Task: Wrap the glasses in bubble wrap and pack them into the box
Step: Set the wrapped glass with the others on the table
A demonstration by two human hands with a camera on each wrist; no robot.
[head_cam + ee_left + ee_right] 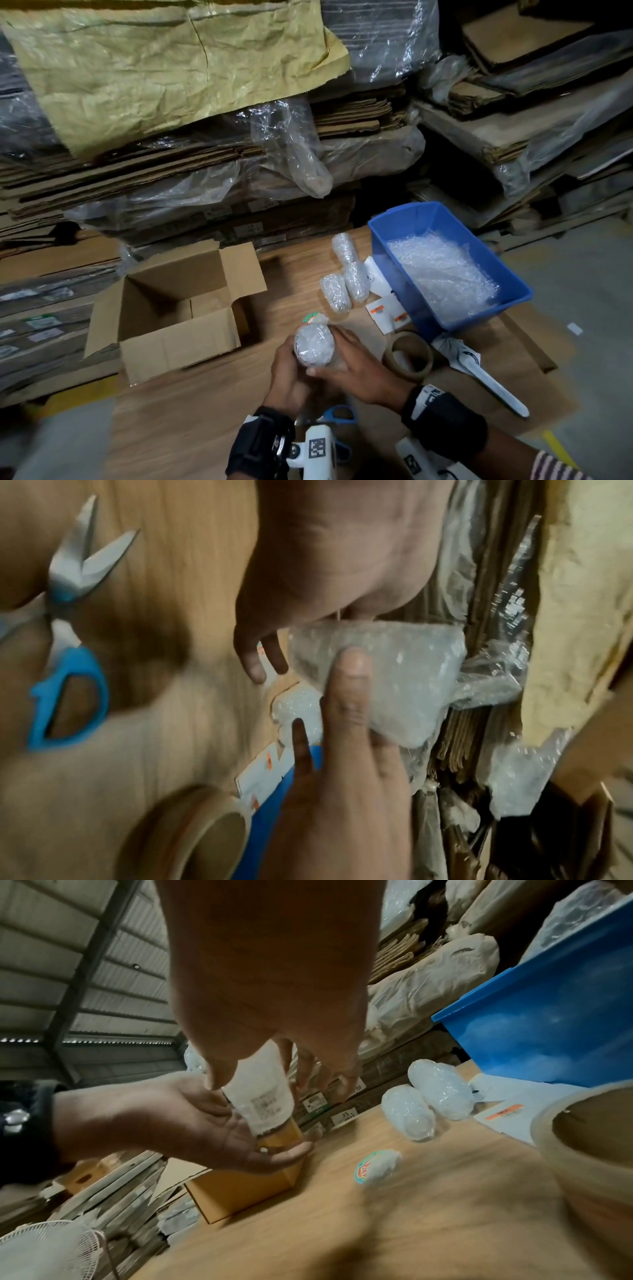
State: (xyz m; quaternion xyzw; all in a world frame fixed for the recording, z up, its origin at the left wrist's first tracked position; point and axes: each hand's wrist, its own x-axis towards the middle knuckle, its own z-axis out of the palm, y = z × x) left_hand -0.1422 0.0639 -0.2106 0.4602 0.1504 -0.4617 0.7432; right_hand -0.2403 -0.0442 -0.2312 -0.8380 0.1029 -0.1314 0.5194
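A glass wrapped in bubble wrap (314, 345) is held upright above the wooden table, just right of the open cardboard box (171, 308). My left hand (289, 371) cups it from below and the left, palm up (222, 1137). My right hand (346, 358) grips its side from the right, thumb and fingers round the wrap (263, 1096). In the left wrist view the right hand's fingers (349, 685) lie across the wrapped glass (404, 674). Three more wrapped glasses (354, 279) lie on the table beyond my hands.
A blue bin (394, 260) of bubble wrap stands at the right. Beside it are a tape roll (409, 356), paper slips (387, 311) and a small stickered wad (313, 318). Blue-handled scissors (68, 691) lie near my wrists. Stacks of flattened cardboard rise behind the table.
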